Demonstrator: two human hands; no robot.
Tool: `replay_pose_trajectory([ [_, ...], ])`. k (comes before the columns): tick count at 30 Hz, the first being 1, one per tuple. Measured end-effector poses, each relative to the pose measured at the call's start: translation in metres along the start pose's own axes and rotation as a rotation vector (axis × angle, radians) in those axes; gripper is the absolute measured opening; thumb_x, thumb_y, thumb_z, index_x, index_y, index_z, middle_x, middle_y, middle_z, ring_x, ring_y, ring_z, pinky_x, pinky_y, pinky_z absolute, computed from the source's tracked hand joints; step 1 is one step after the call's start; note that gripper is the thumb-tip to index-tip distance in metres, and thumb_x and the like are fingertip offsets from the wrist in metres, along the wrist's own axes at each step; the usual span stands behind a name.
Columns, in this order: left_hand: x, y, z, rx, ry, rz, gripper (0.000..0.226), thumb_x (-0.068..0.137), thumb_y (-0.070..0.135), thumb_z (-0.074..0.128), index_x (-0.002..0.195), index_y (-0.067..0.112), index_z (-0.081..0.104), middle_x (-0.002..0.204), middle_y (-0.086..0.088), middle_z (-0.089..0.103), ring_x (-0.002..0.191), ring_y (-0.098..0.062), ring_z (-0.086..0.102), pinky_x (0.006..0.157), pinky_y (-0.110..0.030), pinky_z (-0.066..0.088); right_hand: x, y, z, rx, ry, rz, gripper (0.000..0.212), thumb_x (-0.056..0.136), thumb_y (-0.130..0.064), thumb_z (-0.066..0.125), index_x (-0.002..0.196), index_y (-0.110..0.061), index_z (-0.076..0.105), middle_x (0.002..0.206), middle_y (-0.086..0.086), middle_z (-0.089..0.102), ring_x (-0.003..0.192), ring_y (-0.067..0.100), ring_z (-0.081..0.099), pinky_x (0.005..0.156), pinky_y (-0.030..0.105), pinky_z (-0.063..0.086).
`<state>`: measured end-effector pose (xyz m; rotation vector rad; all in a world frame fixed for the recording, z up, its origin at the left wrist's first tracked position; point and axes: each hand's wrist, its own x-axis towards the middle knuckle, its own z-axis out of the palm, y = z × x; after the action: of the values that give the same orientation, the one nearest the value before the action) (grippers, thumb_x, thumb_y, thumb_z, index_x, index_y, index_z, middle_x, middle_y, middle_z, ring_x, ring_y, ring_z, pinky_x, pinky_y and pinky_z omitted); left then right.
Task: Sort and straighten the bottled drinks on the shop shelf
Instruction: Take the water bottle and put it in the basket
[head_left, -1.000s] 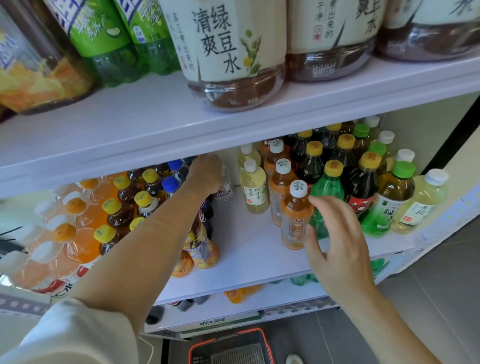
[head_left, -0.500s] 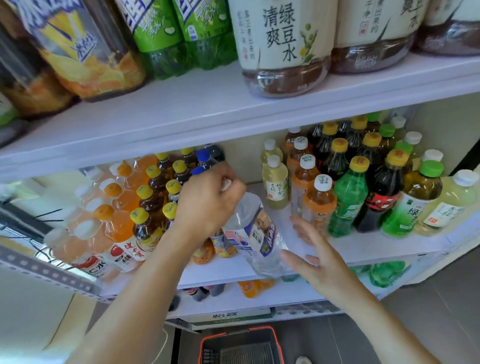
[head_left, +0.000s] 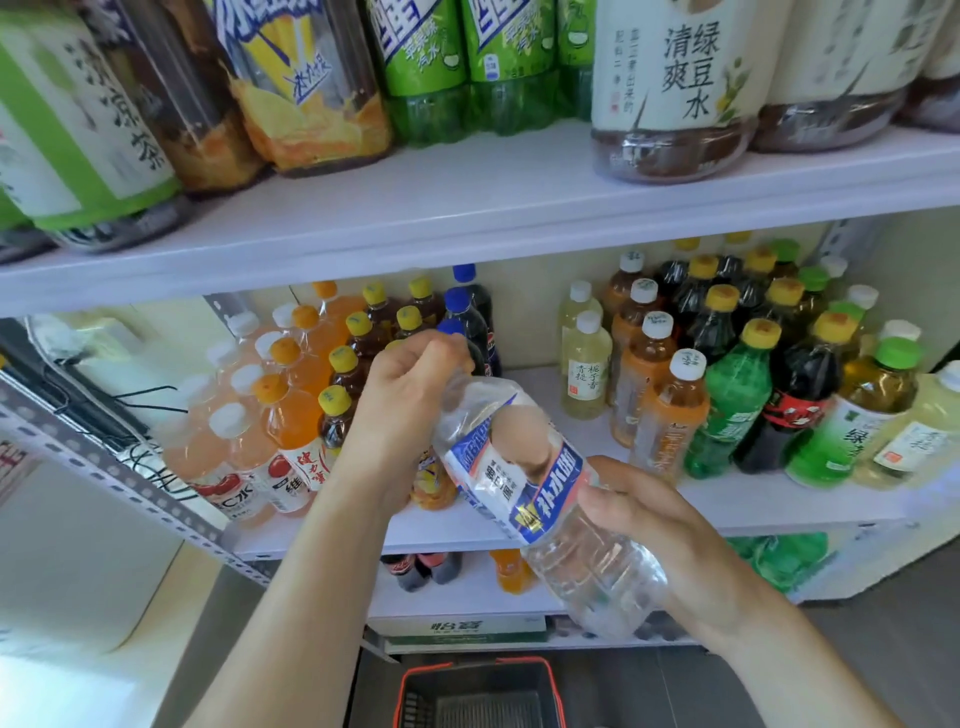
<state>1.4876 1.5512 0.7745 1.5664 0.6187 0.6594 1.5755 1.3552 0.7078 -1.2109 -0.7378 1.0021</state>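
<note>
Before the middle shelf (head_left: 779, 506) | left hand (head_left: 410, 384) is gripping the clear water bottle (head_left: 519, 483) by its neck | right hand (head_left: 654, 519) is curling round its lower body | bottle is tilting (cap end up-left), off the shelf

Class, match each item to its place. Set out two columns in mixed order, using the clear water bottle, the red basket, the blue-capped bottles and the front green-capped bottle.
1 clear water bottle
2 red basket
3 blue-capped bottles
4 front green-capped bottle

a below all the shelves
b right end of the middle shelf
c tilted, gripped by left hand and right hand
d middle shelf, behind the left hand

Pairs: 1-c, 2-a, 3-d, 4-b
</note>
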Motion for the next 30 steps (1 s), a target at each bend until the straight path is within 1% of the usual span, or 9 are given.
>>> replay_pose_trajectory([
  [3,-0.004,-0.004,-0.004,-0.032,-0.155,0.009,0.019,0.083,0.046,0.064,0.085,0.028,0.068,0.081,-0.001,0.065,0.077,-0.020,0.063,0.073,-0.037,0.050,-0.003,-0.004,0.008,-0.068,0.126,-0.068,0.042,0.069,-0.047,0.073,0.105,-0.026,0.070,0.104,0.006,0.074,0.099,0.019,0.068,0.082,0.025,0.052],
  [5,-0.007,-0.015,-0.006,-0.047,-0.218,0.010,0.046,0.078,0.052,0.071,0.112,0.021,0.062,0.106,-0.005,0.071,0.102,-0.024,0.068,0.087,-0.041,0.054,-0.006,-0.007,0.010,-0.153,0.220,-0.138,0.045,0.066,-0.051,0.076,0.107,-0.036,0.067,0.106,-0.001,0.073,0.104,0.015,0.066,0.087,0.030,0.051],
  [7,-0.013,-0.025,-0.009,-0.133,-0.284,0.007,0.080,0.068,0.055,0.082,0.131,0.014,0.052,0.125,-0.012,0.066,0.120,-0.032,0.060,0.098,-0.047,0.050,-0.009,-0.010,0.012,-0.199,0.301,-0.181,0.051,0.059,-0.053,0.079,0.107,-0.047,0.064,0.107,-0.011,0.072,0.103,0.004,0.066,0.081,0.019,0.052],
  [9,-0.023,-0.033,-0.007,-0.191,-0.372,0.013,0.093,0.065,0.051,0.086,0.139,0.013,0.045,0.131,-0.014,0.062,0.125,-0.034,0.057,0.098,-0.047,0.050,-0.011,-0.012,0.014,-0.231,0.361,-0.218,0.058,0.056,-0.051,0.082,0.111,-0.045,0.064,0.109,-0.018,0.071,0.103,-0.002,0.065,0.079,0.009,0.049],
  [11,-0.031,-0.041,0.003,-0.222,-0.390,0.012,0.088,0.068,0.043,0.086,0.138,0.009,0.047,0.131,-0.018,0.062,0.123,-0.036,0.057,0.096,-0.049,0.052,-0.011,-0.011,0.016,-0.291,0.419,-0.266,0.064,0.056,-0.046,0.086,0.115,-0.037,0.063,0.109,-0.020,0.070,0.101,-0.007,0.064,0.077,0.004,0.046],
  [15,-0.035,-0.048,0.016,-0.420,-0.323,-0.020,0.093,0.061,0.036,0.091,0.132,-0.006,0.049,0.127,-0.033,0.058,0.120,-0.049,0.054,0.102,-0.064,0.042,-0.009,-0.008,0.022,-0.435,0.494,-0.340,0.068,0.059,-0.039,0.086,0.121,-0.034,0.061,0.115,-0.019,0.064,0.107,0.000,0.061,0.083,0.009,0.047],
  [22,-0.030,-0.044,0.014,-0.532,-0.384,-0.047,0.082,0.070,0.024,0.086,0.130,-0.014,0.044,0.112,-0.019,0.067,0.105,-0.033,0.063,0.089,-0.044,0.053,-0.004,-0.001,0.026,-0.715,0.555,-0.493,0.069,0.063,-0.038,0.084,0.126,-0.027,0.058,0.116,-0.021,0.052,0.109,-0.011,0.051,0.086,-0.002,0.034],
  [27,-0.027,-0.042,0.014,-0.473,-0.355,-0.036,0.087,0.066,0.027,0.089,0.133,-0.006,0.046,0.118,-0.027,0.062,0.112,-0.043,0.058,0.094,-0.058,0.048,-0.001,0.004,0.017,-0.642,0.555,-0.477,0.068,0.064,-0.042,0.083,0.125,-0.032,0.056,0.119,-0.027,0.052,0.111,-0.011,0.052,0.086,-0.001,0.036],
  [30,-0.026,-0.044,0.017,-0.405,-0.317,-0.061,0.089,0.063,0.034,0.091,0.134,0.000,0.048,0.123,-0.031,0.061,0.118,-0.051,0.055,0.097,-0.061,0.047,0.001,0.001,0.011,-0.438,0.475,-0.376,0.060,0.065,-0.049,0.081,0.121,-0.038,0.061,0.119,-0.020,0.063,0.111,-0.002,0.060,0.085,0.006,0.043],
])
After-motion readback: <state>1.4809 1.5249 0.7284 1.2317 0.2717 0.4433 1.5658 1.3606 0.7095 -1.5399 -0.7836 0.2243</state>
